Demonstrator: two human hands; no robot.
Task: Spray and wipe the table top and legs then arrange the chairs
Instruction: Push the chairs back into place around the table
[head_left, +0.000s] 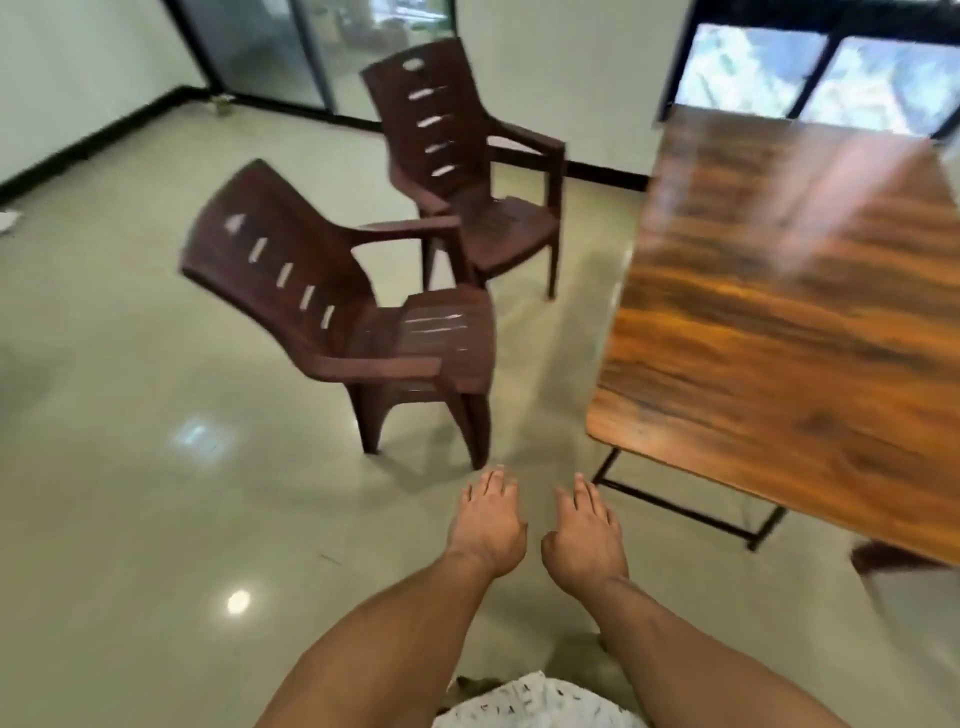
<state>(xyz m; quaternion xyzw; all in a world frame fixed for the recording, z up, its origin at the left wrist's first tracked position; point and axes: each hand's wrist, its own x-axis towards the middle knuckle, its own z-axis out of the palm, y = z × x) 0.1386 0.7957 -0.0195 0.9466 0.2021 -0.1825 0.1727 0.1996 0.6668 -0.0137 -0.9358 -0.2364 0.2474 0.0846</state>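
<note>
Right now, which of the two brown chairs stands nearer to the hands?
The front chair, its front leg just beyond the left hand; the other chair stands behind it, farther away.

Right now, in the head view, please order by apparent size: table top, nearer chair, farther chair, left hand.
1. table top
2. nearer chair
3. farther chair, which looks smaller perhaps only through distance
4. left hand

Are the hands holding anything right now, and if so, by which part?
Nothing. The left hand and right hand are both empty, short of the near chair.
</note>
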